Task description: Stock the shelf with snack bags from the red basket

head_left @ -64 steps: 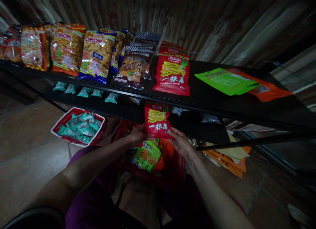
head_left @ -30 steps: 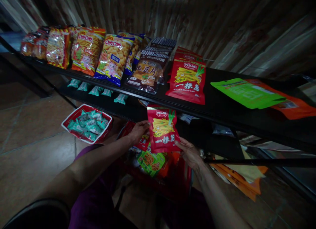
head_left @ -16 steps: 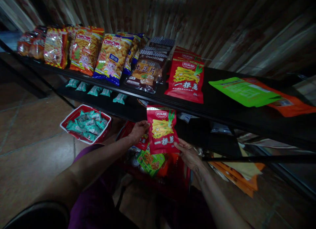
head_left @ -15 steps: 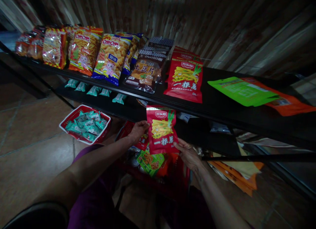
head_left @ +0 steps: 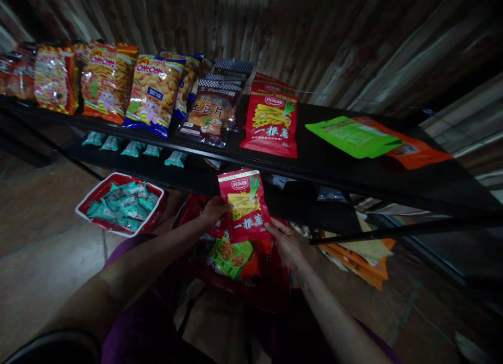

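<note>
**Both hands grip a red snack pouch below the shelf edge**

The left hand (head_left: 212, 212) has its fingers (head_left: 220, 206) curled shut on the left edge of a glossy red plastic pouch printed with yellow sticks and a green stalk (head_left: 245, 207). The right hand (head_left: 286, 244) pinches the pouch's lower right corner, thumb and fingertips (head_left: 271, 229) pressed together on it. The pouch stands upright, face to the camera, tilted slightly with its top toward 11 o'clock. It hangs in the air just in front of the black metal shelf (head_left: 334, 162) and below the shelf's front rim.

At 12 o'clock from it, a stack of matching red pouches (head_left: 271, 124) lies on the shelf. A dark brown crisp bag (head_left: 206, 115) lies at 11 o'clock. Further toward 10 o'clock are a blue and yellow puffed-snack bag (head_left: 153, 94) and an orange one (head_left: 106, 84). At 2 o'clock a flat green pouch (head_left: 353, 136) overlaps a flat orange pouch (head_left: 412, 152).

At 6 o'clock, right under the hands, a red plastic basket (head_left: 275, 285) holds a green packet (head_left: 230, 251). At 9 o'clock a second red basket (head_left: 118, 176) of small teal packets sits on the tiled floor. A lower shelf carries a row of the same teal packets (head_left: 133, 148).
</note>
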